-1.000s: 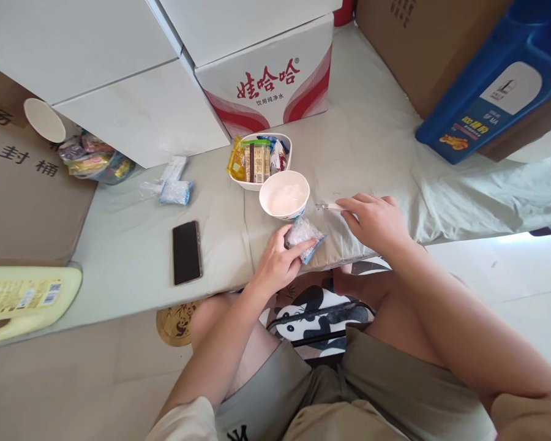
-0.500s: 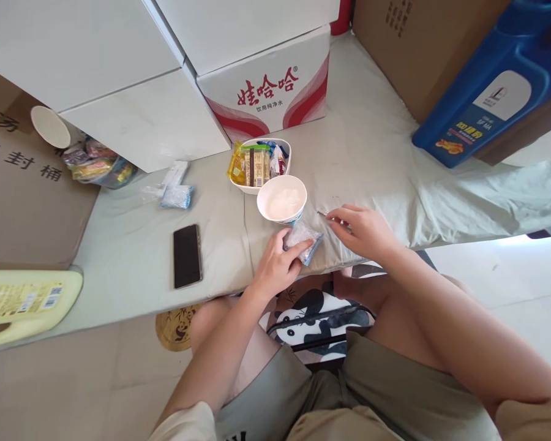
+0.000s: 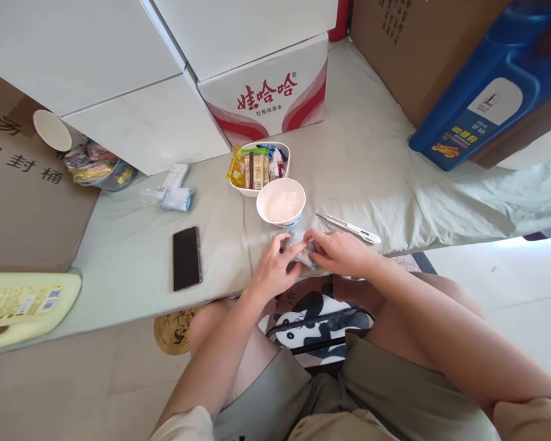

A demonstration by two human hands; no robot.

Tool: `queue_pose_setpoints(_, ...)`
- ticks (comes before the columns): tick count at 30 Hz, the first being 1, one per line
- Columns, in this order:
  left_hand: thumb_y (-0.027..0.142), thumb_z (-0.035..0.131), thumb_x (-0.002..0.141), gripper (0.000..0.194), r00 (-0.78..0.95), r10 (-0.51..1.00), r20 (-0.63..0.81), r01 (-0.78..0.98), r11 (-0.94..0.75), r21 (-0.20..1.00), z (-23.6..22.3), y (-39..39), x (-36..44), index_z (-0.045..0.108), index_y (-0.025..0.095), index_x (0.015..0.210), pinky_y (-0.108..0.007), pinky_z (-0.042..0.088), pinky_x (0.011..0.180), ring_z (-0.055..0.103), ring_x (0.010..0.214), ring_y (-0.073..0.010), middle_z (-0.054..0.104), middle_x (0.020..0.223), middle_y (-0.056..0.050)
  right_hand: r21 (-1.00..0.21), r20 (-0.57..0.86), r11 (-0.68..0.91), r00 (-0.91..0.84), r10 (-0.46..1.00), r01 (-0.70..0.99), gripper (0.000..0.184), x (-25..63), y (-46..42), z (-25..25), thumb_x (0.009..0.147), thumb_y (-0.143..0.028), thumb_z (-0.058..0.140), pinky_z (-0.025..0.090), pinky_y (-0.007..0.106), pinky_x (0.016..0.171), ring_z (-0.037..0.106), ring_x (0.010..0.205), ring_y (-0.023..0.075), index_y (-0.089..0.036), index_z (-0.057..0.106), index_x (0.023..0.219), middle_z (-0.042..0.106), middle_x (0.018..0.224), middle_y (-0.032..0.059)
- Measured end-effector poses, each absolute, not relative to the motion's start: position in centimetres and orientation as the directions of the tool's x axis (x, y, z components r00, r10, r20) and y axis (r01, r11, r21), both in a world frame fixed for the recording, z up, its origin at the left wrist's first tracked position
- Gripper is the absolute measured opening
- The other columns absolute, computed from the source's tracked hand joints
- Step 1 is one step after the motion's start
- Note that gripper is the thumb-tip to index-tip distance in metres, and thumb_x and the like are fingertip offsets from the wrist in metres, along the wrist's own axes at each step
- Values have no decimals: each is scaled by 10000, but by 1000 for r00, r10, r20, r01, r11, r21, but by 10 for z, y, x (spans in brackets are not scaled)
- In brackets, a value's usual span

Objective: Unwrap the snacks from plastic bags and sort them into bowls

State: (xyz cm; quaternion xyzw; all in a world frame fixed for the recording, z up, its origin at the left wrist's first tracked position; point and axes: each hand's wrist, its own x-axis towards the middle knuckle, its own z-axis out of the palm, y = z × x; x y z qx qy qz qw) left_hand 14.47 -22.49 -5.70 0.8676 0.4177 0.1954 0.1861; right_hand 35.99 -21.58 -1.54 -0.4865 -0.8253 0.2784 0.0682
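Observation:
Both hands are on a small clear plastic packet with blue edges (image 3: 305, 255) near the front edge of the cloth-covered surface. My left hand (image 3: 275, 264) grips its left side. From the right, my right hand (image 3: 337, 251) has its fingers closed on the other side of the packet. The fingers hide much of it. Just beyond my right hand lies a utility knife (image 3: 349, 228), let go on the cloth. A white paper bowl (image 3: 281, 203) with something whitish inside stands right behind the packet.
A white tub (image 3: 259, 191) of wrapped snacks touches the bowl's far side. To the left lie a phone (image 3: 186, 258) and another blue-edged packet (image 3: 177, 199). White boxes (image 3: 266, 98) stand at the back, a blue bottle (image 3: 477, 116) at the right, a yellow jug (image 3: 32, 300) at the left.
My right hand has put the utility knife down on the cloth and moved left and toward me onto the packet. My left hand has stayed on the packet.

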Motion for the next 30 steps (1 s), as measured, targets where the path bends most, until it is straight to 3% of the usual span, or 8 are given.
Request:
queue_pose_setpoints(3, 329, 608, 871, 478, 573, 796, 196, 619, -576, 533, -56, -225, 144, 551, 243, 1339, -383, 552, 890, 615, 997, -211, 487, 1228, -109, -523, -167, 388, -537, 827, 759, 377, 359, -216, -17, 876, -227, 457, 320, 276, 610, 634, 717, 212, -143, 508, 1240, 706, 803, 54)
queue_pose_setpoints(6, 352, 564, 899, 367, 481, 838, 257, 588, -525, 615, -52, -224, 143, 577, 185, 1225, -348, 536, 894, 617, 1027, -211, 579, 1144, -105, -540, -144, 384, -532, 835, 749, 483, 356, -218, -19, 900, -255, 441, 310, 271, 595, 626, 680, 203, -135, 431, 1367, 703, 782, 42)
queue_pose_setpoints(11, 366, 524, 931, 187, 190, 970, 155, 529, -234, 816, -50, -224, 140, 591, 191, 933, -259, 489, 683, 605, 719, -142, 640, 801, -9, -523, -169, 377, -526, 833, 765, 740, 352, -218, -20, 912, -468, 525, 303, 268, 594, 625, 668, 205, -133, 273, 1522, 691, 766, 33)
queue_pose_setpoints(16, 372, 520, 914, 161, -55, 998, -13, 211, 24, 977, -54, -222, 137, 533, 213, 941, -248, 502, 660, 630, 727, -146, 652, 795, 7, -504, -192, 373, -522, 831, 779, 543, 351, -216, -16, 911, -443, 541, 312, 282, 612, 637, 732, 205, -184, 497, 1387, 704, 844, 53)
queue_pose_setpoints(18, 268, 526, 877, 152, -99, 995, -7, 216, 28, 976, -55, -221, 136, 511, 225, 1022, -267, 527, 698, 661, 776, -158, 681, 849, 0, -517, -184, 358, -510, 840, 777, 493, 352, -215, -15, 909, -405, 542, 310, 282, 605, 624, 711, 191, -198, 529, 1357, 702, 830, 37)
queue_pose_setpoints(20, 145, 524, 807, 282, -97, 992, 85, 330, -48, 943, -56, -219, 133, 510, 228, 1077, -285, 541, 757, 678, 833, -165, 698, 906, -12, -524, -155, 348, -489, 858, 777, 471, 356, -213, -16, 902, -378, 546, 316, 281, 602, 614, 698, 183, -209, 547, 1342, 700, 829, 27)
queue_pose_setpoints(25, -3, 443, 683, 503, 79, 940, 332, 578, -315, 753, -58, -214, 125, 573, 221, 1114, -319, 542, 847, 672, 896, -175, 698, 972, -30, -586, -37, 335, -438, 898, 738, 339, 366, -210, -22, 910, -311, 513, 372, 276, 632, 591, 683, 159, -233, 617, 1223, 690, 867, 22)
queue_pose_setpoints(30, 28, 481, 707, 365, 205, 901, 382, 625, -421, 658, -53, -213, 129, 652, 203, 978, -335, 536, 888, 643, 1002, -198, 632, 1056, -68, -640, 143, 390, -397, 907, 661, 124, 365, -209, -27, 868, -270, 524, 426, 288, 702, 597, 779, 178, -199, 614, 915, 647, 912, 60)
